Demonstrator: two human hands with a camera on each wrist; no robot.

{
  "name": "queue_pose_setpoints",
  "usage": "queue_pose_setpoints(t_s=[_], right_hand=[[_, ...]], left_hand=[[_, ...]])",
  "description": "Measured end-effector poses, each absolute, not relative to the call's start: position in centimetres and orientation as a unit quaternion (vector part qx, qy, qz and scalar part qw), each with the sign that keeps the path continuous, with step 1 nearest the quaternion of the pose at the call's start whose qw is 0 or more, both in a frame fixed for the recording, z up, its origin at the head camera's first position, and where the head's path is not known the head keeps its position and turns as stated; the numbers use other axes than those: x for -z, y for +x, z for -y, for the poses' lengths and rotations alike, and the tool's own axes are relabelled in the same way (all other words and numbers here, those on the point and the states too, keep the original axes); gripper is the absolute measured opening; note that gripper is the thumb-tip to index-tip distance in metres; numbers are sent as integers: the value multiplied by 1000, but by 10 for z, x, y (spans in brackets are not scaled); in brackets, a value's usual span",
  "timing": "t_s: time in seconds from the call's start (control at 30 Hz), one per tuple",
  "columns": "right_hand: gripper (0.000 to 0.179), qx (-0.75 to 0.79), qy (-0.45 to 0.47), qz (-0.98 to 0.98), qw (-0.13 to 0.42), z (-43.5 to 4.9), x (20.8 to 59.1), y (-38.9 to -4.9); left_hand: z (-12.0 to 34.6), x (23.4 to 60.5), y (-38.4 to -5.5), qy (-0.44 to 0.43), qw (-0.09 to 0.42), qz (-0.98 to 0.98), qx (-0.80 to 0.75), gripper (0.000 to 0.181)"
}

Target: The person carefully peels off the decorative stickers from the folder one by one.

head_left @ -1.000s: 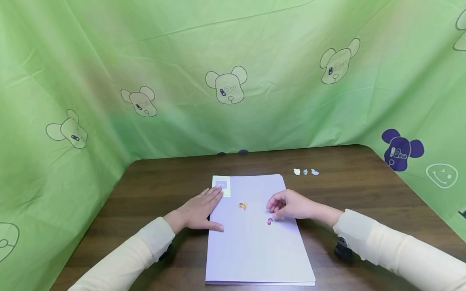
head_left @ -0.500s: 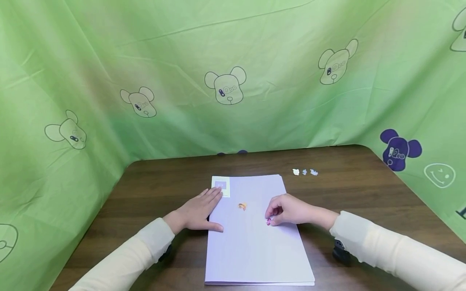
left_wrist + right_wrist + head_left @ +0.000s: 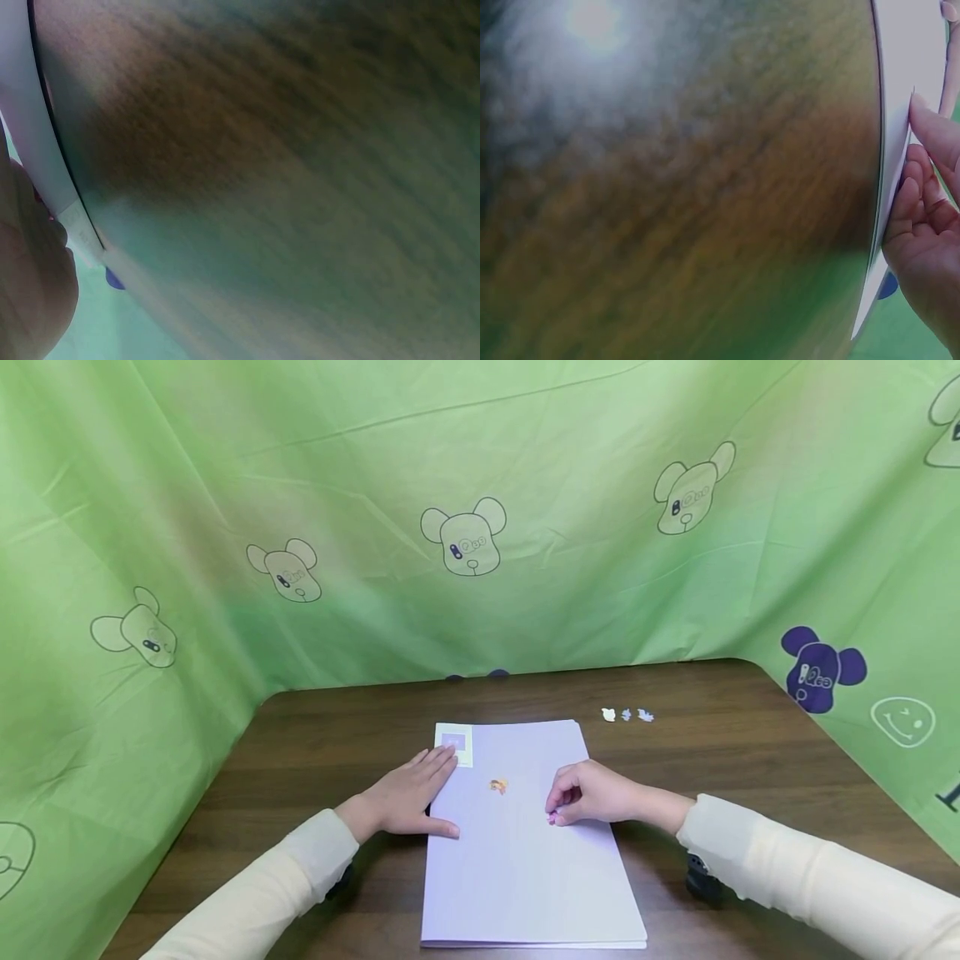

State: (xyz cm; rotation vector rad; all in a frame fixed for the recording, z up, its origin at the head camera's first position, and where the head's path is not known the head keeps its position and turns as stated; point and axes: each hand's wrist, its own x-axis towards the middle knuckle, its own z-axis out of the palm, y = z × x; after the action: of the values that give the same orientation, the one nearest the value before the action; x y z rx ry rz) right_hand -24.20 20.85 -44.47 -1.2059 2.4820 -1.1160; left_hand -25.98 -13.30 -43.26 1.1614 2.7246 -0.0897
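The pink piece [image 3: 552, 818] is on the right half of the paper [image 3: 532, 893], at the fingers of your right hand [image 3: 588, 791]: thumb and forefinger pinch it, covering much of it, so its outline is hard to tell. Up and to its left on the paper lies the orange piece [image 3: 498, 787], small and irregular in shape. Your left hand [image 3: 405, 793] rests palm down over the paper's left edge, its fingers straight and its thumb spread away from them, the fingertips touching the label [image 3: 467, 743], a pale rectangle with a lilac square inside, at the far left corner.

The paper is smooth, whitish-lilac and rectangular, with layered edges showing along its near side. Under it is the bench [image 3: 337, 735], dark brown with streaked wood grain and rounded far corners; the right wrist view catches a bright glare on its surface. Past the paper's far right corner, three small cut-outs lie in a row on the wood: a white one [image 3: 608, 715] and two blue ones [image 3: 636, 716], their edges uneven.

Your cream sleeves [image 3: 810, 868] have paler cuffs. Behind the bench and down both sides hangs green cloth [image 3: 375, 443], creased and softly folded, printed with outlined bear heads, a solid purple one [image 3: 816, 677] and a winking face [image 3: 903, 722] at the right.
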Motion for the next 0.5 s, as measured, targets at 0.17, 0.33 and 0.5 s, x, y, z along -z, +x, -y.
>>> queue_pose_setpoints(t_s=[0.17,0.33,0.5], right_hand=[[7,371,-404,-832,85,-208,443,-242],[8,364,-405,-834,85,-207,443,-241],[9,363,-401,-836,91,-207,444,-241]], left_hand=[[133,432,-259,393,87,-915,29,114],[133,433,-260,396,86,-914,28,115],[133,433,-261,396,87,-913,30,115]])
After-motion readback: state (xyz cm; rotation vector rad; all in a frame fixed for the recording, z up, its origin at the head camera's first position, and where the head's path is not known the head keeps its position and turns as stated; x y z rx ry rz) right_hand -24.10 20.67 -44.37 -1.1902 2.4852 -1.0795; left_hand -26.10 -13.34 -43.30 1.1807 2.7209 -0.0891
